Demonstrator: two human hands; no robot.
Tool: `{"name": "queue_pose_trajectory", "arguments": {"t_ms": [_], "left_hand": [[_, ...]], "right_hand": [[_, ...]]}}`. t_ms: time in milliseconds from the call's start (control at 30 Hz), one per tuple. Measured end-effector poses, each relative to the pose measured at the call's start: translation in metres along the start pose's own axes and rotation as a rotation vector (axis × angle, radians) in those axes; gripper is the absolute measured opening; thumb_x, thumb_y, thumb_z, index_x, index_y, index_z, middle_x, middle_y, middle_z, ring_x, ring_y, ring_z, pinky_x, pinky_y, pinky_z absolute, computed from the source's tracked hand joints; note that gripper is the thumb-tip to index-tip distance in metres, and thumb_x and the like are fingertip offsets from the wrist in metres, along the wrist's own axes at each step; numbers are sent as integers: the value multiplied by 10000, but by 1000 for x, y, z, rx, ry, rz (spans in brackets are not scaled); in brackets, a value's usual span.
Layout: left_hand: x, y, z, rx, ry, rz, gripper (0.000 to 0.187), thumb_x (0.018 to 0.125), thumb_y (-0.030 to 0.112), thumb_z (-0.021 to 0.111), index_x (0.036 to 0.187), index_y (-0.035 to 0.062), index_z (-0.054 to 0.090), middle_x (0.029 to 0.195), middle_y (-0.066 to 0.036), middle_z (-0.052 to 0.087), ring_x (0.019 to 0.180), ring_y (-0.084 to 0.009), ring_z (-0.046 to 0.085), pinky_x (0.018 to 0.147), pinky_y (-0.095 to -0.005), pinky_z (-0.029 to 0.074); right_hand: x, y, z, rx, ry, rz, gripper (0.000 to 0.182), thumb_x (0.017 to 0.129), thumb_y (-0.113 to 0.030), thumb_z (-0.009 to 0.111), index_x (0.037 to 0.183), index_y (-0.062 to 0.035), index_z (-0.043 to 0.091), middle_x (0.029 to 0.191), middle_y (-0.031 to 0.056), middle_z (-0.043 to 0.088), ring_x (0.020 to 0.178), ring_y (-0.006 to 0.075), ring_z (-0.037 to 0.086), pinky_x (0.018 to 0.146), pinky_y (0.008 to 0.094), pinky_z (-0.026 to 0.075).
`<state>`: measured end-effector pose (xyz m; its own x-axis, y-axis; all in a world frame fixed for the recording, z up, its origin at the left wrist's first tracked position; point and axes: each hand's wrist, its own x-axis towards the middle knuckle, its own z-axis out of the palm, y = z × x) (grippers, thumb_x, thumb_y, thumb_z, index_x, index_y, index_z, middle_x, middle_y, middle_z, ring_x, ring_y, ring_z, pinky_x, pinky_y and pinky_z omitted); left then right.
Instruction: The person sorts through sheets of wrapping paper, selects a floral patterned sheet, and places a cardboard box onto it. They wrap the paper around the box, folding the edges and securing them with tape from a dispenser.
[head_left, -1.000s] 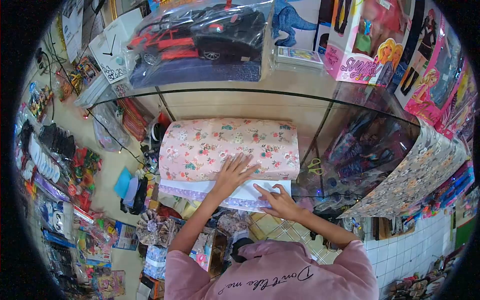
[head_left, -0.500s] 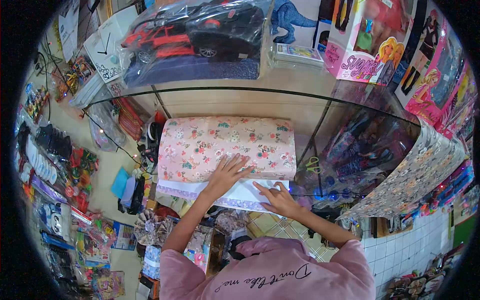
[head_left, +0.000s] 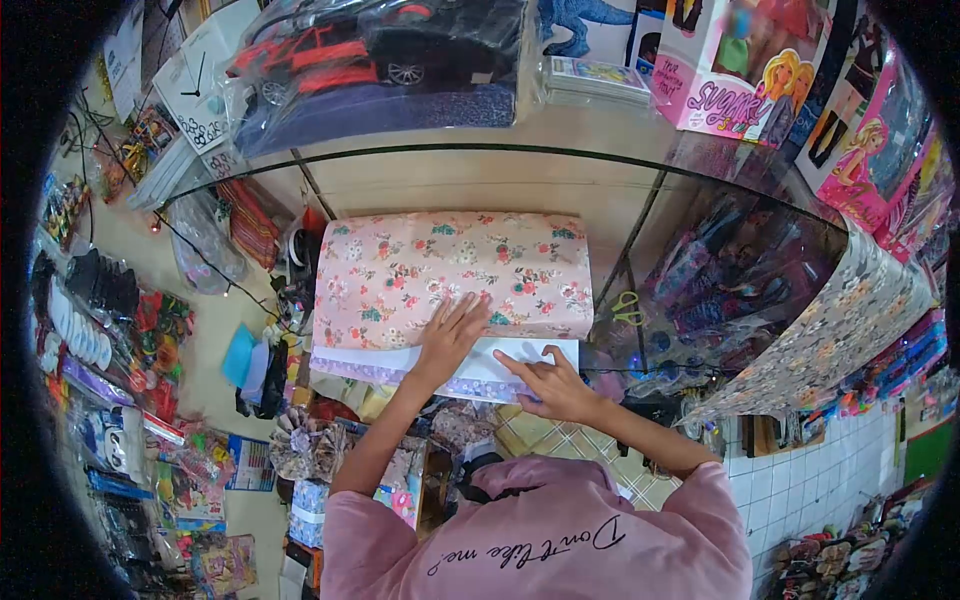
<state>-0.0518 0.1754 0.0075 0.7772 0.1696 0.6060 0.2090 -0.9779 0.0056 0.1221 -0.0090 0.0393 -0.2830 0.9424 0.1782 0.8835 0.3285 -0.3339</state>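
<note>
A box-like bundle in pink floral wrapping paper [head_left: 400,260] lies in front of me. My left hand [head_left: 450,335] rests flat on its near side, fingers stretched out. Below the floral part, a white strip of paper [head_left: 400,358] sticks out toward me, with a purple patterned edge [head_left: 345,372]. Over this strip is my right hand [head_left: 548,383], its index finger extended and the other fingers partly bent. Neither hand grips anything visible. Scissors with yellow-green handles [head_left: 627,308] lie to the right of the bundle.
A glass shelf edge [head_left: 480,150] runs above the work area, carrying a bagged toy car [head_left: 320,60] and doll boxes [head_left: 735,75]. Grey floral paper [head_left: 810,330] hangs over the right side. Packaged goods [head_left: 120,330] crowd the left.
The view has shifted, so most things appear higher in the frame. My left hand's fingers have drawn closer together; my right hand's index finger points more leftward over the white strip.
</note>
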Motion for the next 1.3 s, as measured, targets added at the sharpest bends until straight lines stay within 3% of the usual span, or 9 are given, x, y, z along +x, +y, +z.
{"name": "queue_pose_trajectory", "arguments": {"t_ms": [133, 233, 367, 467, 700, 800, 900, 1133, 1300], "left_hand": [[3, 5, -3, -20, 32, -65, 459, 884, 143, 593, 1318, 103, 449, 1415, -35, 479, 1314, -230, 434, 1089, -473, 295], [6, 11, -9, -21, -63, -173, 454, 883, 179, 609, 1315, 104, 490, 1398, 1, 497, 1295, -198, 454, 1076, -452, 313], [6, 12, -8, -44, -17, -207, 471, 870, 219, 632, 1311, 104, 512, 1381, 7, 512, 1274, -183, 474, 1062, -443, 334], [7, 12, -7, -37, -9, -208, 479, 866, 226, 639, 1313, 108, 513, 1353, -7, 535, 1259, -186, 489, 1053, -444, 345], [9, 16, -8, -53, 30, -227, 471, 852, 181, 646, 1305, 150, 524, 1290, -24, 585, 1247, -193, 504, 1062, -445, 333], [9, 17, -11, -44, -8, -191, 444, 852, 166, 635, 1286, 157, 539, 1337, -40, 550, 1274, -215, 481, 1078, -461, 305], [9, 17, -17, 13, -88, -171, 375, 869, 157, 609, 1243, 155, 578, 1402, -42, 491, 1306, -239, 446, 1091, -505, 263], [18, 18, -42, -90, -150, -200, 340, 910, 294, 565, 1211, 150, 632, 1422, -51, 474, 1342, -249, 401, 1121, -537, 161], [10, 20, -44, -89, -184, -146, 458, 899, 356, 587, 1300, 135, 565, 1453, -53, 432, 1363, -237, 366, 1121, -541, 178]], "right_hand": [[1, 4, 6, 71, 10, -18, 885, 826, -137, 638, 1521, -139, 91, 757, 143, 648, 804, 336, 640, 956, 477, 356], [7, 6, 10, 82, 15, 51, 811, 851, -175, 639, 1505, -115, 162, 880, 136, 693, 789, 302, 641, 940, 419, 369], [10, 0, -2, 264, -4, 129, 821, 847, -226, 673, 1497, -115, 183, 955, 141, 696, 902, 319, 650, 957, 443, 384], [8, 11, 18, 74, 27, 87, 814, 837, -203, 674, 1491, -109, 198, 930, 145, 686, 886, 319, 643, 934, 431, 406], [7, 6, 17, 18, 60, 37, 778, 813, -161, 669, 1469, -94, 255, 869, 124, 669, 853, 295, 637, 917, 414, 430], [6, 11, 26, 60, 297, -49, 772, 794, -110, 624, 1477, -111, 263, 839, 119, 667, 813, 312, 633, 907, 434, 435], [10, 17, 23, 41, 408, -10, 737, 801, -105, 625, 1462, -117, 299, 927, 116, 670, 870, 290, 629, 945, 443, 414], [26, 17, 4, -56, 665, -46, 556, 818, -69, 645, 1345, -87, 468, 1109, 146, 629, 1015, 279, 598, 934, 449, 432], [23, 23, 12, 29, 620, -45, 504, 837, -70, 647, 1314, -63, 484, 1112, 182, 642, 1011, 318, 627, 959, 476, 455]]}}
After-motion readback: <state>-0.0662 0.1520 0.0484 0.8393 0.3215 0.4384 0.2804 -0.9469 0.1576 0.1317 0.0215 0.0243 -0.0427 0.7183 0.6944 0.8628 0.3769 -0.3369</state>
